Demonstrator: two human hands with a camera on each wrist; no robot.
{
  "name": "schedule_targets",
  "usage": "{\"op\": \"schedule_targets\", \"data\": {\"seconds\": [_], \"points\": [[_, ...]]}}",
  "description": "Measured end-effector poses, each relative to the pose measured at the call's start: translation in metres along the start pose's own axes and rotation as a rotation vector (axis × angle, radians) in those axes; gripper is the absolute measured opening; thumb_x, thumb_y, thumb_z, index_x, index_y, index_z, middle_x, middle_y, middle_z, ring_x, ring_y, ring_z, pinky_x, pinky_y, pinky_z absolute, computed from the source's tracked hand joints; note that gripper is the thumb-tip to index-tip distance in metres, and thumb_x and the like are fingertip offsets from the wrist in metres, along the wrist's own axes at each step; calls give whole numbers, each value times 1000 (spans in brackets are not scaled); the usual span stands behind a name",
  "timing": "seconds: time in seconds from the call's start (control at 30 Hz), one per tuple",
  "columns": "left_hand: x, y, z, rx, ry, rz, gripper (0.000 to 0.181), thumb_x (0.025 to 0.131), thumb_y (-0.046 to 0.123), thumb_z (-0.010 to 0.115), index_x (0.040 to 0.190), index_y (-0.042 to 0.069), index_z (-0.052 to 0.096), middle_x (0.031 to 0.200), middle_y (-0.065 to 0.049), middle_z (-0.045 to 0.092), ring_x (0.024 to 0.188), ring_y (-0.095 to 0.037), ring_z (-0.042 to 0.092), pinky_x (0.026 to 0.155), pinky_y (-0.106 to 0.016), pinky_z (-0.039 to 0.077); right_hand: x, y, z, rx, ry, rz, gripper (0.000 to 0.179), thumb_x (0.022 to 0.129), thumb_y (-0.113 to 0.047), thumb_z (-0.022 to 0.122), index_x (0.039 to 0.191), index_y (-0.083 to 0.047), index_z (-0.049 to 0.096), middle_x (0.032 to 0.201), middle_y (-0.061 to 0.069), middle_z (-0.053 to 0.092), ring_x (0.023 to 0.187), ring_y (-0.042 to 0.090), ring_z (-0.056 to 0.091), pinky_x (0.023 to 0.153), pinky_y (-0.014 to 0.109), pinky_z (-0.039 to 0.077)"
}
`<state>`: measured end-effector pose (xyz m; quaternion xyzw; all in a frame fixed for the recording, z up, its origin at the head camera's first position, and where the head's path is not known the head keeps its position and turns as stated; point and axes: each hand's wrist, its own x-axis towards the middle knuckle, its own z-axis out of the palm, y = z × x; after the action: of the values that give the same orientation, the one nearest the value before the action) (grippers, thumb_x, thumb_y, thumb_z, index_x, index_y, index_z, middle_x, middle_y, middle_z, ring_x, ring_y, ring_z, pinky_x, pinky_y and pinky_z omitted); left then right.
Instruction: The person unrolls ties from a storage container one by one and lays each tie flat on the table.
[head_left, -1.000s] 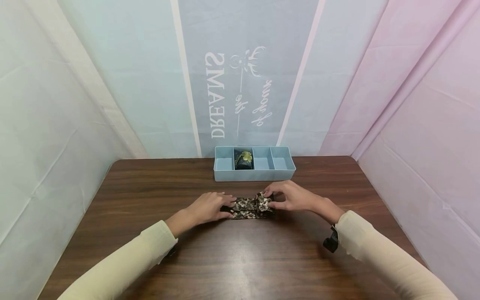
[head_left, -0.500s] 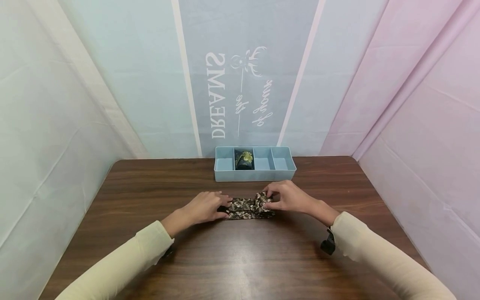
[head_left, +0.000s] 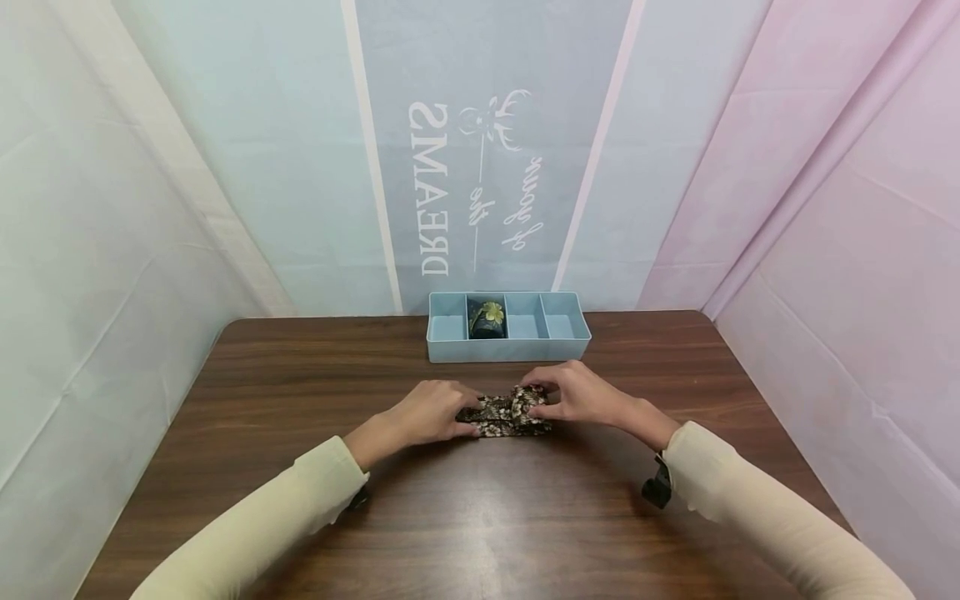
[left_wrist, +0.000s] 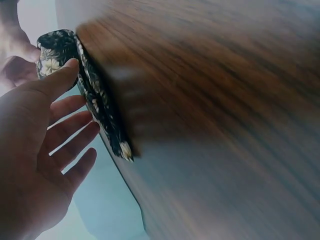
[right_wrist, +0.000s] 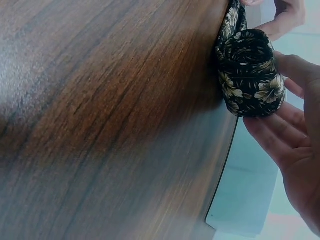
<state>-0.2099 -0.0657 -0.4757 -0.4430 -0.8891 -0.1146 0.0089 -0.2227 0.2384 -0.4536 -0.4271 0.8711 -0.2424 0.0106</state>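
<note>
A black floral cloth [head_left: 495, 408] lies on the table as a folded flat strip, its right end wound into a thick roll [right_wrist: 252, 82]. My right hand [head_left: 581, 396] grips that roll, thumb on the near side and fingers around the far side. At the strip's left end rests my left hand [head_left: 435, 410], thumb at the near edge and fingertips over the far part. In the left wrist view the left hand's fingers [left_wrist: 75, 127] are spread and fairly straight beside the cloth, and its thumb overlaps the roll.
Just behind the hands, a light blue divided box [head_left: 510, 350] stands near the table's back edge. Its second compartment from the left holds a dark rolled cloth [head_left: 486, 320] with a yellow-green flower. Behind the wooden table [head_left: 480, 517] hangs a printed curtain [head_left: 495, 50].
My left hand shifted slightly left along the strip, then moved right, closer to the roll. My right hand has stayed on the roll, nearly in place.
</note>
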Motion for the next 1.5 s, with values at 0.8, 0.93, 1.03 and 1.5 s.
{"op": "schedule_targets", "data": {"seconds": [0.8,0.93,1.03,1.5], "points": [[20,6,22,-61,-43,-9,47,103,46,69,140,17,71,149,-7,63,123,-28,70,94,-44,62,1,8,-3,36,-71,-98,31,90,-10,76,121,-9,78,121,3,76,107,18,73,88,40,63],[20,7,22,-44,-44,-5,47,102,45,70,140,18,71,148,-8,63,121,-30,71,90,-45,63,1,9,2,15,-41,-74,24,94,-20,79,116,-10,79,118,0,77,105,15,74,88,37,63],[19,7,22,-36,-36,-6,47,101,45,71,140,18,71,147,-9,64,118,-31,73,86,-45,64,1,8,5,-22,-10,-55,24,94,-29,82,112,-12,79,115,-3,77,102,13,74,85,34,63],[15,5,21,-23,-29,-16,50,100,49,71,141,21,70,146,-6,64,116,-29,73,78,-45,64,-5,7,0,-19,-37,30,25,91,-23,84,114,-17,76,110,-4,77,65,0,55,63,24,52]]}}
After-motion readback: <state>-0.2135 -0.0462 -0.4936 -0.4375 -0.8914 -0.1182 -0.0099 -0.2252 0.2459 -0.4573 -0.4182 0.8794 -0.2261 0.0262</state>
